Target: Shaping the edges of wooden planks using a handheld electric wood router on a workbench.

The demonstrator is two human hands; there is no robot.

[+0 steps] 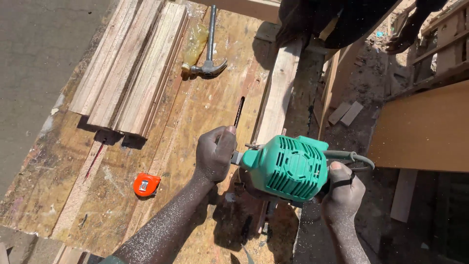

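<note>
**Head view: both hands on the green power tool**

Head view looked down at a wooden table in bright sun. My left hand was closed tight around a side handle of the green power tool, thumb up. My right hand was wrapped around the back grip of the same tool, fingers curled under, thumb on top. Both hands and my left arm were dusty with sawdust. The tool sat between my hands, over the right edge of the table, close to a long pale plank. A grey cord came out of the tool by my right hand.

An orange tape measure lay on the table, near my left arm. A hammer lay at the far end, touching a clear plastic bottle. A stack of thin wood strips lay on the left side. A dark saw blade lay flat just past my left hand. Someone in dark clothes stood at the far side.
</note>
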